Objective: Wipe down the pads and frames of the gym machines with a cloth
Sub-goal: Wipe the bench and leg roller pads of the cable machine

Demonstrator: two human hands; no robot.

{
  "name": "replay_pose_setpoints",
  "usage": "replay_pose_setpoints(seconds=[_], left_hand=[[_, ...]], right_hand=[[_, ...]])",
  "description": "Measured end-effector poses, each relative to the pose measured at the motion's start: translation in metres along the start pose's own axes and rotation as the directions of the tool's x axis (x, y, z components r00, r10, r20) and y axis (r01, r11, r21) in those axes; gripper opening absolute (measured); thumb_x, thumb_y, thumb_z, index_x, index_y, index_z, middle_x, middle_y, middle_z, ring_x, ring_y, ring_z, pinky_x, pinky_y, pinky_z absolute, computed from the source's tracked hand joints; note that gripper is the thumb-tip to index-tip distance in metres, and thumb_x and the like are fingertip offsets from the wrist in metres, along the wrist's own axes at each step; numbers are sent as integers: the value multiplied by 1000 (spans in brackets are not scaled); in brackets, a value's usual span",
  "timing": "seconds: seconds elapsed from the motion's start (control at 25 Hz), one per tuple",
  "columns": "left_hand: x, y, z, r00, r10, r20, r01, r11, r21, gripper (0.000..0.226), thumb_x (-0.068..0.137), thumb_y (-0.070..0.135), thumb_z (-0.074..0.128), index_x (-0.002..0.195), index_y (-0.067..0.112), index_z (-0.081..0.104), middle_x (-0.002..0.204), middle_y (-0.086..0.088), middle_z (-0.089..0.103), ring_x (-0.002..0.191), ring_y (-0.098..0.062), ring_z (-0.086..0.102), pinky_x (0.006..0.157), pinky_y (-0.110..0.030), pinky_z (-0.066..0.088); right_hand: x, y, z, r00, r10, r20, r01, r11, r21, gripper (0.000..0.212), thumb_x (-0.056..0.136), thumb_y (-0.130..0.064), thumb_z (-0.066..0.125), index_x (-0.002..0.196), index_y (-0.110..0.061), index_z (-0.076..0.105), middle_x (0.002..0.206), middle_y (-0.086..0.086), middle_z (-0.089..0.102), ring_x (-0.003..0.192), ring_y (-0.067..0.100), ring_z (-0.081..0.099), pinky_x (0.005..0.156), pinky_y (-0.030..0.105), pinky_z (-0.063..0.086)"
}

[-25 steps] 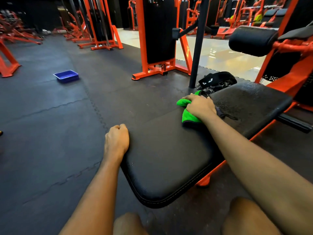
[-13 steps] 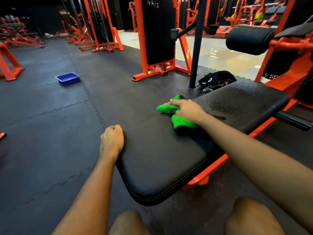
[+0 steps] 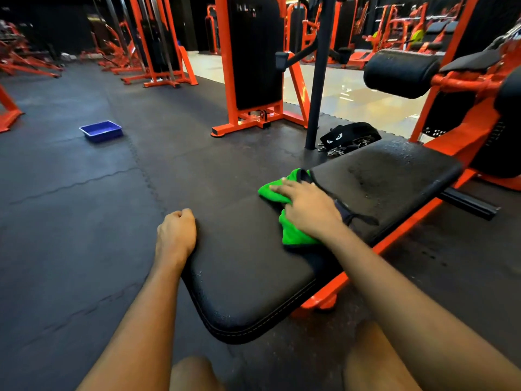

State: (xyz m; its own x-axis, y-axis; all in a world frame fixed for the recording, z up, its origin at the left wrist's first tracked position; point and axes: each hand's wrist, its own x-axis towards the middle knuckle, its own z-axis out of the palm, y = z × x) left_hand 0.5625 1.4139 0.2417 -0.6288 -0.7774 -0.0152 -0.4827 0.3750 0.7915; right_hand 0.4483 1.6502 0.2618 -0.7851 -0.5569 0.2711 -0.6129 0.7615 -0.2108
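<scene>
My right hand (image 3: 307, 210) lay flat on the crumpled bright green microfibre cloth (image 3: 294, 237). Its fingers (image 3: 282, 189) were straight and pressed close together, pushing the cloth down onto the black padded counter (image 3: 248, 277). The cloth sat under my palm near the counter's left edge, at the seam between the near pad and the far one. One bunch of it stuck out past my fingertips and another showed below my wrist. A thin dark strap (image 3: 359, 217) trailed out from under my hand to the right. The far pad was speckled with wet drops (image 3: 394, 162). My left hand (image 3: 176, 235) was touching the counter's left edge, its fingers (image 3: 184, 215) curled into a fist that held nothing. The orange steel frame (image 3: 394, 241) ran under the counter's right side. On the black rubber floor (image 3: 70, 221), well apart to the left, stood a shallow blue plastic tray (image 3: 101, 131).
</scene>
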Motion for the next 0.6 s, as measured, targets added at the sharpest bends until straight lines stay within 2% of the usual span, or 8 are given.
replay_pose_setpoints(seconds=[0.08,0.12,0.2,0.28,0.36,0.48,0.6], left_hand=[[-2,1,-1,1000,7,-4,-7,1000,-14,35,97,24,37,69,7,49,99,-26,60,91,-36,51,76,-39,36],[-3,1,-1,1000,7,-7,-7,1000,-6,35,98,24,37,70,6,49,103,-28,60,92,-36,51,77,-38,35],[-3,1,-2,1000,1,-2,-1,1000,2,31,98,23,37,78,5,52,112,-31,60,97,-38,51,78,-39,33],[-4,2,-2,1000,3,-1,-3,1000,-7,31,97,23,37,83,5,56,116,-33,60,97,-38,51,80,-41,34],[-6,3,-3,1000,-5,-8,5,1000,-15,35,98,24,37,93,1,63,119,-33,60,104,-41,54,86,-43,39],[-12,7,-5,1000,-16,-14,16,999,-39,43,100,27,36,115,0,65,127,-32,58,117,-43,53,93,-43,41],[-22,12,-8,999,-31,-36,29,997,-65,49,103,31,32,126,-1,61,133,-32,54,123,-43,50,98,-44,39]], right_hand=[[-21,6,-1,999,-22,-46,23,999,24,55,92,-18,54,143,-37,52,159,-8,40,141,21,41,115,38,28],[-24,20,-6,998,23,-54,-20,999,50,55,91,-16,54,142,-36,54,159,-9,40,142,20,41,116,39,27],[-23,66,-17,982,184,-47,-182,982,42,53,91,-13,55,141,-32,55,159,-8,39,143,23,39,118,46,25],[-22,115,-32,926,370,-72,-368,929,40,51,93,-12,55,141,-27,56,159,-3,40,144,29,38,118,52,25],[-22,130,-38,880,457,-126,-455,889,48,48,93,-14,56,140,-27,58,158,0,41,142,33,40,118,52,28],[-31,88,-28,895,424,-138,-429,903,-6,50,92,-16,56,139,-31,58,158,-2,42,136,31,47,113,45,32],[-49,15,-18,949,303,-85,-306,952,-20,52,91,-20,54,141,-36,54,159,-4,39,137,27,46,111,41,34]])
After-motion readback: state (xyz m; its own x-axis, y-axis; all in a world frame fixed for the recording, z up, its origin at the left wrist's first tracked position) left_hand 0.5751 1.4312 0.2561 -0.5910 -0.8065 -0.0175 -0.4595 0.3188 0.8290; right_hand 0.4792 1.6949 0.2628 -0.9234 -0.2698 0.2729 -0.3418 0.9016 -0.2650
